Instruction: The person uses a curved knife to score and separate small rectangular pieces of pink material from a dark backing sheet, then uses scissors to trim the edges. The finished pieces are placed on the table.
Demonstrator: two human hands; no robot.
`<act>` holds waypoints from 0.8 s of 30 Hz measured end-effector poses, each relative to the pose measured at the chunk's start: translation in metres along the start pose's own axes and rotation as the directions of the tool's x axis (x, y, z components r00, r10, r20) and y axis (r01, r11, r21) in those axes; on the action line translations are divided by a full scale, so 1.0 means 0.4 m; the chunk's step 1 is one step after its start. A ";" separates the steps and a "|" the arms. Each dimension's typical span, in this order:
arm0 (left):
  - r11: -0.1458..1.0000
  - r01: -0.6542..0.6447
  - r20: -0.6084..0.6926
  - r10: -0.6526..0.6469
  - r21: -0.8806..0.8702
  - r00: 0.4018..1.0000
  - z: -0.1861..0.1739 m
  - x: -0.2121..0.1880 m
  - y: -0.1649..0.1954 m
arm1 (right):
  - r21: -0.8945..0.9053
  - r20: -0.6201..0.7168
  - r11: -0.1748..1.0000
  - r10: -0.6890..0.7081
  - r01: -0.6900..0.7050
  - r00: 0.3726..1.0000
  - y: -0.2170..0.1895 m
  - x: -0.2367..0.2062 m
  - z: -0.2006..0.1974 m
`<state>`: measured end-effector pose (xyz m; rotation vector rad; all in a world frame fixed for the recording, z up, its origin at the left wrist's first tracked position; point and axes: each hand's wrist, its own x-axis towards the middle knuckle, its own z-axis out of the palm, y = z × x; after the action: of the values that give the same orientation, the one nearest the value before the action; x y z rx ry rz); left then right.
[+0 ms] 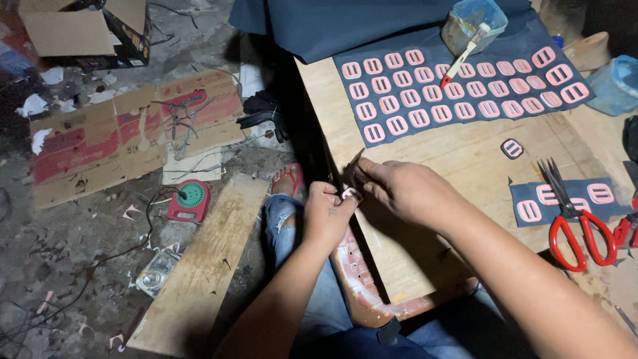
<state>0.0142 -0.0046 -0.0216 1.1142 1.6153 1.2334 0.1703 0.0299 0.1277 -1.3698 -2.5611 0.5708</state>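
I see my left hand (pixel 325 213) and right hand (pixel 402 189) meeting at the counter (pixel 458 166) edge, fingers of both pinched closed on one small pink buckle piece (pixel 351 194). At 12 o'clock from it lies a dark sheet (pixel 465 90) covered in rows of pink buckle pieces. Red-handled scissors (pixel 571 219) sit at 3 o'clock, well apart. A glue tub (pixel 473 23) with a brush stands at 1 o'clock.
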 end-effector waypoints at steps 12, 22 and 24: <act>0.975 -0.218 0.047 0.217 0.030 0.975 -0.019 -0.026 0.036 | 0.123 -0.186 0.992 0.007 0.016 0.983 0.017 -0.039 0.035; 0.992 -0.127 0.072 0.124 0.029 0.990 -0.022 -0.013 0.030 | 0.070 -0.059 0.996 -0.045 0.049 0.997 0.012 -0.017 0.037; 0.988 -0.118 0.045 0.114 0.103 0.992 -0.030 -0.008 0.038 | 0.046 -0.069 0.997 -0.060 0.063 0.996 0.012 -0.015 0.040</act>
<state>0.0066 -0.0090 -0.0039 1.3064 1.6216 1.2044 0.1719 0.0235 0.1113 -1.2678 -2.5094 0.5616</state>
